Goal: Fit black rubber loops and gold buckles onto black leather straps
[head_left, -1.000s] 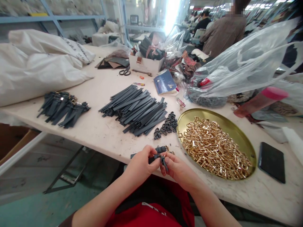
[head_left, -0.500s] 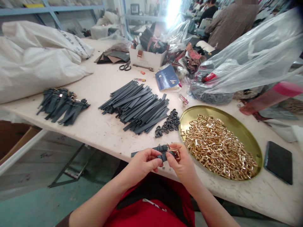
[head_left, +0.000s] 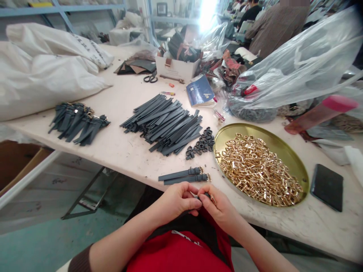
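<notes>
Between them, my left hand (head_left: 183, 201) and my right hand (head_left: 217, 204) pinch a dark strap (head_left: 196, 196) with a gold buckle, close to the table's front edge. Fingers cover most of this strap. Just beyond them lie two finished-looking buckled straps (head_left: 184, 175), side by side, gold buckles to the right. Farther off is a heap of loose dark strips (head_left: 164, 122). Small dark loops (head_left: 202, 143) lie to its right. A round gold tray (head_left: 272, 132) holds a mound of gold buckles (head_left: 259, 170) beside my right hand.
A bunch of buckled straps (head_left: 76, 122) lies at the left, near white sacks (head_left: 51, 75). A black phone (head_left: 327, 187) and a pink bottle (head_left: 317, 115) are at the right. Scissors (head_left: 150, 78), a blue booklet (head_left: 200, 91) and a filled box (head_left: 177, 69) stand farther back.
Both hands have drawn slightly down toward my body with the held strap, which now shows less between the fingers. The two straps on the table are more fully visible.
</notes>
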`<move>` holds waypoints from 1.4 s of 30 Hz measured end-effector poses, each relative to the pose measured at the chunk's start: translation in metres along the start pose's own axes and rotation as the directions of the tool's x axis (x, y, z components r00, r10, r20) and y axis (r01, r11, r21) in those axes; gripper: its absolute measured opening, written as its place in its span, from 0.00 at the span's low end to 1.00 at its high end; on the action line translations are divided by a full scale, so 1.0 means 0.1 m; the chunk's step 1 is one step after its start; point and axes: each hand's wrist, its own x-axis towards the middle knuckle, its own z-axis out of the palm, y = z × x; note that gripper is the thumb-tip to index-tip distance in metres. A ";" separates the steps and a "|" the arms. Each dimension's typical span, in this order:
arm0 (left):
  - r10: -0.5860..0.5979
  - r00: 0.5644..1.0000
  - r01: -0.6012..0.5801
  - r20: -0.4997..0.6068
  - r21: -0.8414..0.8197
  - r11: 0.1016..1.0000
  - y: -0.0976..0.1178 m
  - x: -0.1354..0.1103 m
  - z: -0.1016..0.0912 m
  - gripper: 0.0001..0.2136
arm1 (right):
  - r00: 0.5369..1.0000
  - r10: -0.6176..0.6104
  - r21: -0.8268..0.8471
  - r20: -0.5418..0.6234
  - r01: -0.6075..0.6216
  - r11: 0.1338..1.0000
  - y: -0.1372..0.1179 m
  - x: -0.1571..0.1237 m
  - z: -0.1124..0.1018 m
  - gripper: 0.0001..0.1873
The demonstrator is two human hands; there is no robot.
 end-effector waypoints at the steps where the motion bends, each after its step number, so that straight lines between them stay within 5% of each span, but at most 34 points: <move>1: 0.018 1.000 -0.019 0.010 0.017 1.000 0.00 -0.01 0.00 0.14 | 0.999 0.022 0.059 -0.046 -0.020 0.998 0.01 -0.02 0.03 0.08; 6: 0.032 0.995 -0.040 0.092 0.088 0.995 0.05 -0.06 -0.05 0.16 | 0.980 0.067 0.109 -0.186 -0.047 0.993 0.05 -0.05 0.14 0.08; 11: 0.020 0.999 -0.022 0.035 0.079 0.997 0.00 -0.06 -0.01 0.14 | 0.988 0.042 0.108 -0.148 -0.026 0.994 0.07 -0.08 0.15 0.08; 15: 0.042 0.994 -0.051 0.104 0.087 0.995 -0.05 -0.03 0.00 0.14 | 0.995 0.023 0.071 -0.094 -0.016 0.997 0.08 -0.12 0.16 0.09; 21: -0.011 0.985 -0.053 0.171 0.368 0.928 0.04 -0.04 -0.06 0.11 | 0.993 0.004 0.025 -0.118 -0.001 1.000 0.10 -0.10 0.20 0.12; 25: 0.143 0.979 -0.205 0.146 0.662 0.721 0.19 0.05 -0.09 0.14 | 0.993 -0.019 -0.016 -0.116 0.017 1.000 0.09 0.08 0.14 0.13; 30: 0.416 0.906 -0.172 0.079 0.967 0.190 0.29 0.29 -0.21 0.14 | 0.939 -0.109 -0.347 -0.326 -0.012 0.938 0.24 0.48 -0.01 0.15; 33: 0.435 0.892 -0.118 0.120 0.993 -0.031 0.21 0.39 -0.22 0.12 | 0.925 -0.139 -0.326 -0.354 0.017 0.945 0.39 0.60 0.04 0.16; 38: 0.466 0.866 -0.116 0.181 0.980 -0.165 0.09 0.42 -0.13 0.10 | 0.913 -0.128 -0.287 -0.387 0.013 0.958 0.62 0.48 0.17 0.19; 42: 0.470 0.862 -0.165 0.191 0.981 -0.098 0.14 0.34 -0.39 0.11 | 0.907 -0.221 -0.333 -0.359 0.097 0.938 0.88 0.47 0.12 0.26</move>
